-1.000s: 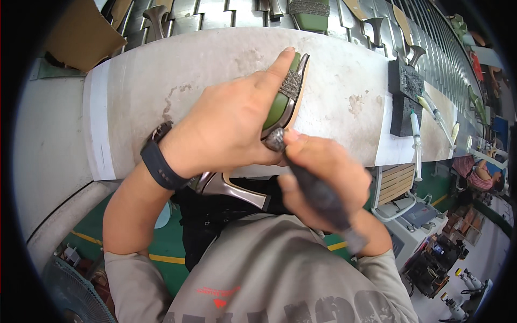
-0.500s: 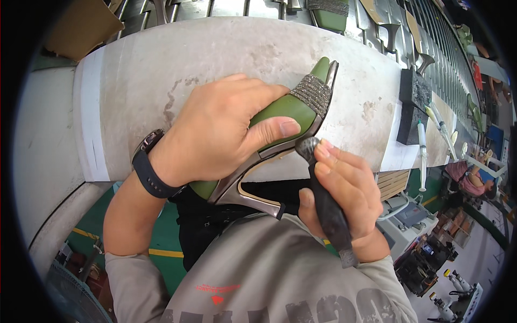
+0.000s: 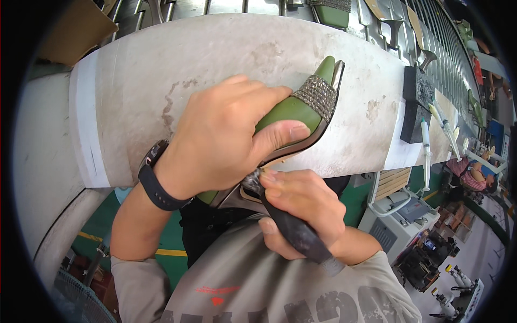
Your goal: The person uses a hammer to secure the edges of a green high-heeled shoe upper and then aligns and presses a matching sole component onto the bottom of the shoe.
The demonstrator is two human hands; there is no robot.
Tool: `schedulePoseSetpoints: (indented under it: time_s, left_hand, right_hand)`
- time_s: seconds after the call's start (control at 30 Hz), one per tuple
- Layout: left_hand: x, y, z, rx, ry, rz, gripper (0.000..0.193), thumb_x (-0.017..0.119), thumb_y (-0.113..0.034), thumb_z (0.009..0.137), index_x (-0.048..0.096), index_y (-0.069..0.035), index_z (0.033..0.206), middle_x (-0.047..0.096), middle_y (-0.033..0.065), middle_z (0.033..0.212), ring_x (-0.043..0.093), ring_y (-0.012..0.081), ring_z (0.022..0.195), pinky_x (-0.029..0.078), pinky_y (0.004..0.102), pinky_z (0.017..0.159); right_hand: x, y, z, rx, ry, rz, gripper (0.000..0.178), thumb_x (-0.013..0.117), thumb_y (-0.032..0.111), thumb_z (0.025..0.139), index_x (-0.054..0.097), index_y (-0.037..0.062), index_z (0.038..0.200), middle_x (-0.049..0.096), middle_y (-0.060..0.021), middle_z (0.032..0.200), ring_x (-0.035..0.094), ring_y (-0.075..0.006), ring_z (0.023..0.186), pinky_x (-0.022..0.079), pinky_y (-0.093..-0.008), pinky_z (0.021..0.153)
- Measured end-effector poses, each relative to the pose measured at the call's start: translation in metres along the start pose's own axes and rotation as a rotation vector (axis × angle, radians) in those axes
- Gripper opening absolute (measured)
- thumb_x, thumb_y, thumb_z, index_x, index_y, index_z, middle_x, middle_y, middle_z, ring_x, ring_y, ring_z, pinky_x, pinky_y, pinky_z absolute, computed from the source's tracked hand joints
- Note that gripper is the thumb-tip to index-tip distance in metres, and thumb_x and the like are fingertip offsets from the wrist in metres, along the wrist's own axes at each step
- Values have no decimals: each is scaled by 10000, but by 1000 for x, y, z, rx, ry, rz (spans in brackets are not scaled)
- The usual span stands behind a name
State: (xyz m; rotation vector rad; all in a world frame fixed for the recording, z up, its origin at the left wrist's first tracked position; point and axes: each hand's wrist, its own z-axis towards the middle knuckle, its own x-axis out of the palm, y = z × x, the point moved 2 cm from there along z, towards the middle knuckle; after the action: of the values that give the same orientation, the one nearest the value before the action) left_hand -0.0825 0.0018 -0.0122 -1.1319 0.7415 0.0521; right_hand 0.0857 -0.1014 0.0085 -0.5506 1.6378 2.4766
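Note:
My left hand [image 3: 221, 142] is wrapped around a green pointed shoe [image 3: 309, 105] with a glittery grey band and a metallic sole edge, its toe resting on the white workbench [image 3: 161, 70]. A dark watch [image 3: 153, 180] sits on that wrist. My right hand [image 3: 304, 207] grips a black-handled tool [image 3: 293, 229]; its tip touches the shoe's sole edge just under my left thumb. The heel end of the shoe is hidden beneath my left hand.
A black block [image 3: 414, 102] and two syringe-like applicators [image 3: 431, 129] lie at the bench's right end. More shoes and heels [image 3: 334, 11] stand on a rack behind the bench. Machines [image 3: 404, 215] and a green floor [image 3: 167, 242] lie below.
The shoe has turned from its side to show the green upper and its toe has slid right along the bench. My right hand has shifted left, closer under my left thumb.

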Motion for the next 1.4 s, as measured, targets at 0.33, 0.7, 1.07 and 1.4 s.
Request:
schedulePoseSetpoints:
  time_s: [0.33,0.7,1.07,1.4]
  left_hand:
    - [-2,4,1,8,22,1,389,762,-291,954,737,21,1184,744,159,940,666,316,837,533,386,757]
    - [1,3,-1,1,-45,19,379,795,-267,921,729,39,1135,734,161,924,643,332,787,523,406,715]
    - [0,-8,6,-39,-32,10,355,756,-258,954,739,46,1138,746,203,1000,698,362,864,551,405,779]
    - [20,-43,35,-258,160,219,774,900,-330,758,546,2,1361,731,223,952,724,430,874,572,478,774]
  right_hand:
    - [-15,-14,-7,-55,-50,-72,425,848,-19,683,708,-65,1083,755,-219,1055,765,-380,972,639,-416,859]
    - [-7,3,5,10,7,-169,403,849,-19,671,709,-58,1046,750,-218,1049,761,-351,903,644,-396,792]
    - [-21,9,24,-129,125,-149,324,812,4,780,707,-58,1081,757,-226,1055,765,-355,944,618,-388,820]
    - [-92,-23,49,463,-110,314,199,730,39,951,688,-37,1130,776,-120,1060,719,-133,972,568,-280,875]
